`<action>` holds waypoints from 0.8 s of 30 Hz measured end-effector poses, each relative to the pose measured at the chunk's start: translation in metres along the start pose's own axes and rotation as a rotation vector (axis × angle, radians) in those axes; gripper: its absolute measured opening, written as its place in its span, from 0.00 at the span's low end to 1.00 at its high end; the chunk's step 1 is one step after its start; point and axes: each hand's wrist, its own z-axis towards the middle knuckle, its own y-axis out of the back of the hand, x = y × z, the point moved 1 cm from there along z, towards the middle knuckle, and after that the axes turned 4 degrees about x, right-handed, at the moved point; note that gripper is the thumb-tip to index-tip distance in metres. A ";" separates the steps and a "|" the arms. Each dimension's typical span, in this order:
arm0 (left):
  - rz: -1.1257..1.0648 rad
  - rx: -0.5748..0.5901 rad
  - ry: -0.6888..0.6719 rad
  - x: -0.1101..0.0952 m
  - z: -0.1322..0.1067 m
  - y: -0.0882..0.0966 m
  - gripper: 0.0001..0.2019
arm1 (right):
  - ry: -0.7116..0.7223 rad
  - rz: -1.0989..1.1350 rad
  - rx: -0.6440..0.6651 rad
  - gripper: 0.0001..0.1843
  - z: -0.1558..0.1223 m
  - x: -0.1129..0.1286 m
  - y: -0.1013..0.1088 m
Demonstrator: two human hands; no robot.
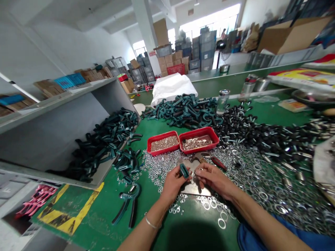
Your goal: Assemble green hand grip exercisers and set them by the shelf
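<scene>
In my left hand (170, 182) is a teal plastic handle piece (184, 170), its hollow slotted end turned up. My right hand (214, 177) is beside it, thumb and fingers pinched together around a small part that looks like a metal ring, too small to name surely. Both hands are above a flat metal plate (196, 190) on the green bench. A hammer (198, 157) lies behind the plate, next to a red-handled tool (218, 163). A teal two-handled hand tool (128, 202) with a coil spring lies left of my left hand.
Two red trays, the left one (149, 148) and the right one (216, 138), hold small metal parts. Loose washers (157, 169) surround the plate. Teal handles (183, 109) pile behind, black knobs with bolts (246, 130) at right. A grey shelf box (101, 104) and glass jar (223, 103) stand nearby.
</scene>
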 end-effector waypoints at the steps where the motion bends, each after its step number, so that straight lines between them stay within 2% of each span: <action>1: 0.042 0.000 -0.013 -0.001 -0.001 0.000 0.18 | 0.001 -0.005 0.001 0.14 0.000 0.000 0.000; 5: 0.214 0.022 -0.075 -0.002 -0.001 0.000 0.16 | -0.011 -0.043 -0.011 0.16 0.000 -0.002 0.001; 9: 0.462 0.061 -0.178 -0.006 -0.004 0.001 0.11 | -0.074 0.019 -0.004 0.17 0.001 -0.006 0.007; 12: 0.651 0.117 -0.287 -0.010 -0.006 0.002 0.12 | -0.141 0.104 0.012 0.17 0.003 -0.011 0.011; 14: 0.708 0.158 -0.311 -0.012 -0.005 0.005 0.14 | -0.120 0.088 -0.018 0.17 0.005 -0.013 0.014; 17: 0.612 0.143 -0.275 -0.014 0.002 0.011 0.19 | 0.032 -0.155 -0.126 0.16 0.009 -0.010 0.020; 19: 0.434 0.128 -0.198 -0.016 0.009 0.015 0.25 | 0.166 -0.416 -0.211 0.15 0.010 -0.004 0.025; 21: 0.259 0.166 -0.109 -0.016 0.016 0.016 0.27 | 0.257 -0.620 -0.252 0.13 0.010 0.001 0.027; 23: 0.174 0.200 -0.062 -0.013 0.024 0.014 0.25 | 0.285 -0.665 -0.258 0.11 0.008 0.004 0.026; 24: 0.169 0.180 -0.063 -0.010 0.027 0.012 0.23 | 0.277 -0.628 -0.254 0.12 0.008 0.005 0.025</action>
